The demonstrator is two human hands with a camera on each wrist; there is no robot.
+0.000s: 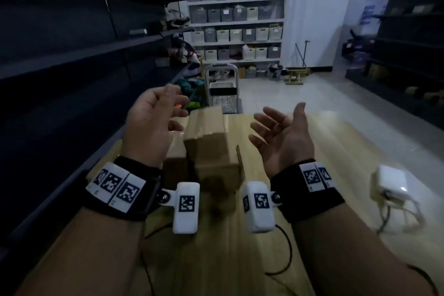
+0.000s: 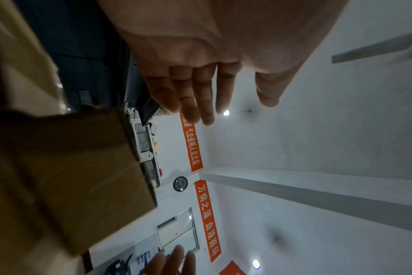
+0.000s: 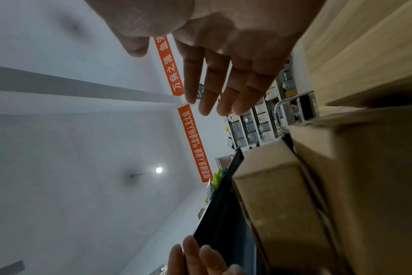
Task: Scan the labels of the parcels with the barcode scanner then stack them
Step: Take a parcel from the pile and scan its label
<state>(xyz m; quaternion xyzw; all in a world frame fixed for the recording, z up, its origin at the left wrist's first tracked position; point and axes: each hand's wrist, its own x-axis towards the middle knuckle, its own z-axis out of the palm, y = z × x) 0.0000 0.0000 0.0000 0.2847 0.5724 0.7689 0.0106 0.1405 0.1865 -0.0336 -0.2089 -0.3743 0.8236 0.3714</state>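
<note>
Plain brown cardboard parcels [image 1: 206, 142] stood stacked on the wooden surface [image 1: 312, 175], the upper boxes skewed off the lower ones, edges misaligned, the whole pile blurred and labels unreadable.

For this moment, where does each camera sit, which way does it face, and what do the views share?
Head: on the head, facing forward and down at the stacked parcels on the table; both forearms and open hands show.
Left wrist: looks along the left hand toward the ceiling.
Right wrist: looks along the right hand, also upward.
Shared: both wrist views show the parcels and orange banners.
</note>
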